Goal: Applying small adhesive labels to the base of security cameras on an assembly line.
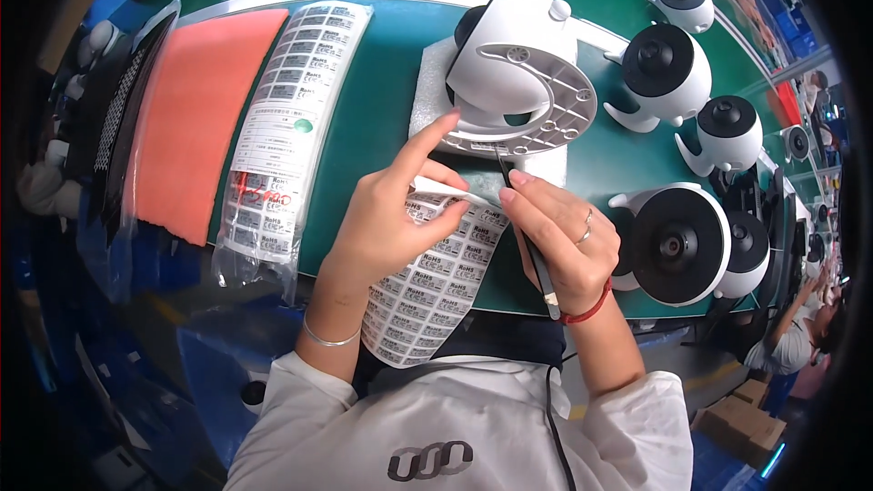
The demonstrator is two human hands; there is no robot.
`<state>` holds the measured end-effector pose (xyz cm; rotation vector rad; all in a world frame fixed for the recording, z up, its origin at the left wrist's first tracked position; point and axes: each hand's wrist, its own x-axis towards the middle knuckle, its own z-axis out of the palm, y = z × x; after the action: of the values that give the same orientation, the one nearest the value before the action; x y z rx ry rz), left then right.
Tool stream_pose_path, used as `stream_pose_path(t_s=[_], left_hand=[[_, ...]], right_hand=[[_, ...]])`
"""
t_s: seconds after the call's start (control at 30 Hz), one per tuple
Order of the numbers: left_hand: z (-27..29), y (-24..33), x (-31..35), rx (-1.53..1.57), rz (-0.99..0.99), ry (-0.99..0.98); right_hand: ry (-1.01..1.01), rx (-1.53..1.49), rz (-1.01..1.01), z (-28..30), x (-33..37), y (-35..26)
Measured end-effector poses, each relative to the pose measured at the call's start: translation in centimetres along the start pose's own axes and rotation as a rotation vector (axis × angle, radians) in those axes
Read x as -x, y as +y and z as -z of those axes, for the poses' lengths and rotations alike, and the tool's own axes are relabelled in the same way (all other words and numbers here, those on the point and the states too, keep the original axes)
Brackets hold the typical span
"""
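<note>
My left hand (386, 218) pinches the top edge of a sheet of printed labels (427, 295) between thumb and bent fingers. The sheet hangs down in front of my body, its upper edge folded over. My left index finger reaches up to the rim of a white plastic device (527, 23), which lies tilted on a white foam block (431, 82) with its ribbed oval base toward me. Held in my closed right hand (577, 245) are dark tweezers (543, 275). Their tip meets the near rim of the base, where a small label seems to sit.
Several round white devices with black faces, such as a large one (682, 245), stand along the right of the green table (382, 118). Bagged label sheets (291, 118) and an orange sheet (186, 118) lie left. Cardboard boxes (741, 423) and other people are at the right.
</note>
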<state>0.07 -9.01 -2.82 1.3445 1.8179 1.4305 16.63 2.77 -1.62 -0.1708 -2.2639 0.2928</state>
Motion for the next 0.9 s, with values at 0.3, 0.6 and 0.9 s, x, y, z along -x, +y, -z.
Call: stream_pose_path(t_s=[0.3,0.6,0.9], left_hand=[[0.1,0.0,0.1,0.008,0.006,-0.011],[0.0,0.1,0.2,-0.001,-0.007,-0.007],[-0.1,-0.3,0.2,0.019,-0.031,-0.002]], right_hand=[[-0.004,-0.008,-0.010,-0.4,-0.1,0.1],[0.016,-0.016,-0.002,-0.9,0.3,0.3],[0.194,-0.445,-0.591,-1.5,0.7,-0.6]])
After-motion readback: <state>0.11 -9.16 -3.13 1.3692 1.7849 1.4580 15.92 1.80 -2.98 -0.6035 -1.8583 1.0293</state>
